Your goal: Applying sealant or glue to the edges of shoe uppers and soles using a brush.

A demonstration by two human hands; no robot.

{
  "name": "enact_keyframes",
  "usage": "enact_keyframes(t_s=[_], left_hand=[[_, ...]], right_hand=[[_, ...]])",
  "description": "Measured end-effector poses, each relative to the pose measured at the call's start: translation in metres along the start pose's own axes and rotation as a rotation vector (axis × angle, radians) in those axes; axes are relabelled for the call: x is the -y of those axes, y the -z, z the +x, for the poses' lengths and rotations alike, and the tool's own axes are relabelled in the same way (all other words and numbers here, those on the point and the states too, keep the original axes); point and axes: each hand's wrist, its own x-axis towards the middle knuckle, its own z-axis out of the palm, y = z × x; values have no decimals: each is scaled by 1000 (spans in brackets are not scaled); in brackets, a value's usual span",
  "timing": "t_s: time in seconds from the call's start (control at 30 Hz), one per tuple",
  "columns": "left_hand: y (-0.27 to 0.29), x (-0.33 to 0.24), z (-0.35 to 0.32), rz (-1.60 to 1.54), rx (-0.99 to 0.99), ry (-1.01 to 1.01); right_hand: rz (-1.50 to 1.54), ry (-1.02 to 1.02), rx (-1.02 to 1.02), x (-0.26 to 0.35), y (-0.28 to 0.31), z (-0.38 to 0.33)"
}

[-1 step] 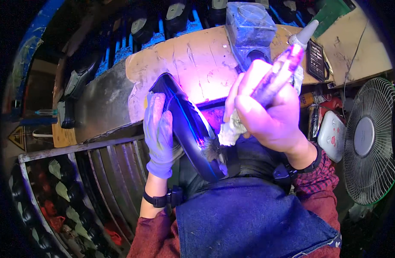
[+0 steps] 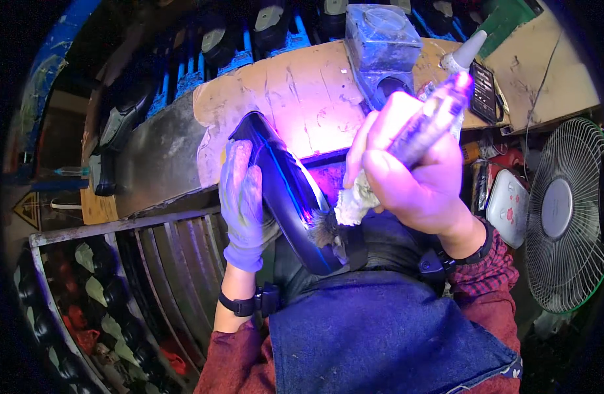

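My left hand [image 2: 241, 190], in a pale work glove, grips a glossy black shoe [image 2: 290, 203] by its left side. The shoe stands at a slant over my lap, its upper end against the workbench. My right hand [image 2: 413, 171] is bare and closed round the handle of a brush [image 2: 356, 200] whose neck is wrapped in whitish material. Dark bristles press on the lower right side of the shoe, by a pale strip along its edge. My left thumb is hidden.
A cardboard-covered bench [image 2: 275, 85] carries a blue-grey box-shaped container [image 2: 383, 39], a grey cone [image 2: 471, 51] and a dark calculator-like device [image 2: 486, 92]. At right stands a fan [image 2: 557, 209] beside a white case [image 2: 507, 199]. Slatted rack [image 2: 183, 256] and black shoes are at left.
My right hand has shifted slightly, and the brush handle's top has tipped a little to the right. The bristles stay on the shoe; my left hand has hardly moved.
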Motion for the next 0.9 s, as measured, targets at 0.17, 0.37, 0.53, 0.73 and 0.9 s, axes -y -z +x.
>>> enact_keyframes(t_s=[0.17, 0.37, 0.53, 0.73, 0.9], left_hand=[[11, -21, 21, -322, -27, 228], [30, -18, 42, -74, 34, 12], [62, -36, 62, -507, 350, 445], [75, -51, 73, -587, 745, 636], [65, -60, 67, -900, 775, 695]], right_hand=[[11, 349, 261, 8, 12, 3], [-27, 535, 304, 27, 6, 13], [-236, 659, 383, 43, 13, 37], [100, 323, 187, 15, 13, 40], [-84, 470, -87, 13, 0, 76]])
